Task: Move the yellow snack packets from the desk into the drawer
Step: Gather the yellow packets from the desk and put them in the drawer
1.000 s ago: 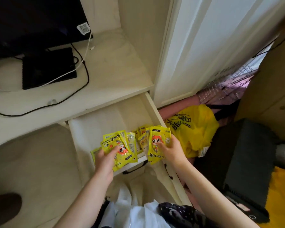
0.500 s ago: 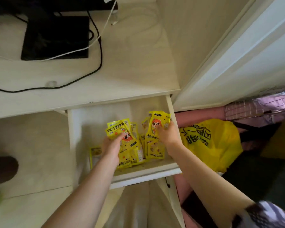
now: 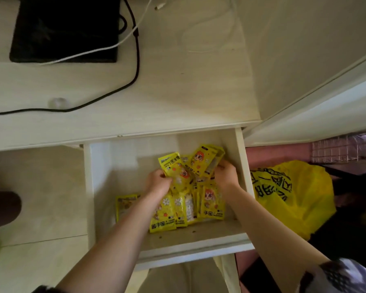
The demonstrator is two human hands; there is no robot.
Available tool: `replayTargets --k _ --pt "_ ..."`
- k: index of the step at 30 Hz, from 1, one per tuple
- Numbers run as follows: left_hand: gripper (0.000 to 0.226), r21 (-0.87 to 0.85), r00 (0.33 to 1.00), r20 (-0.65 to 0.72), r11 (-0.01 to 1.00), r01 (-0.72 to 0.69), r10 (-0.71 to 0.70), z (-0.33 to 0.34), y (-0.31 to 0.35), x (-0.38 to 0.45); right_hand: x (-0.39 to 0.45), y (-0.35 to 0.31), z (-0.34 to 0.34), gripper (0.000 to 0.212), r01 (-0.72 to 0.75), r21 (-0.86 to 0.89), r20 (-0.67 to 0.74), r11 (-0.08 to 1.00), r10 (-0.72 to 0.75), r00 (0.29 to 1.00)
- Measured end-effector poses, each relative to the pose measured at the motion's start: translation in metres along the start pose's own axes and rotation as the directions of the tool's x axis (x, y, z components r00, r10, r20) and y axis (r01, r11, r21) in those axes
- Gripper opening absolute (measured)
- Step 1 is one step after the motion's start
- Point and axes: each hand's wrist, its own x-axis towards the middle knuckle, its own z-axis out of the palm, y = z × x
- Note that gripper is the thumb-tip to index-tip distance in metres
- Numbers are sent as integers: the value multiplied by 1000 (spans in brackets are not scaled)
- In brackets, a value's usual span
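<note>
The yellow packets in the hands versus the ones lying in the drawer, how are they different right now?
The held packets are gripped by the left hand and right hand and fanned upward, tilted; the loose packets lie flat on the floor of the drawer, overlapping. The held packets sit toward the drawer's back; the loose packets lie nearer its front. Both are yellow with a cartoon face, and both are within the drawer's walls.

Left forearm (image 3: 123,240) hides part of packet (image 3: 126,205); packet print unreadable.
</note>
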Motion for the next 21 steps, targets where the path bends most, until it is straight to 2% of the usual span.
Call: replayTargets --k 3,6,11,16,21 --pt "23 175 996 -64 983 -56 69 -9 -7 -7 -7 5 -7 26 -53 -180 7 982 55 998" --pt "33 180 995 -98 984 -12 30 -22 -15 -13 -19 7 -15 26 -71 -259 21 963 79 997" --pt "33 148 989 -137 988 -32 52 -40 -23 -40 -43 10 -28 32 -8 -321 82 947 36 996" --pt "26 86 976 -198 994 -73 89 -52 -30 -79 -79 5 -40 29 117 -374 165 920 -58 985" --pt "21 85 947 -271 985 -153 171 -55 -44 -126 -119 5 -46 41 384 -439 307 812 -267 914"
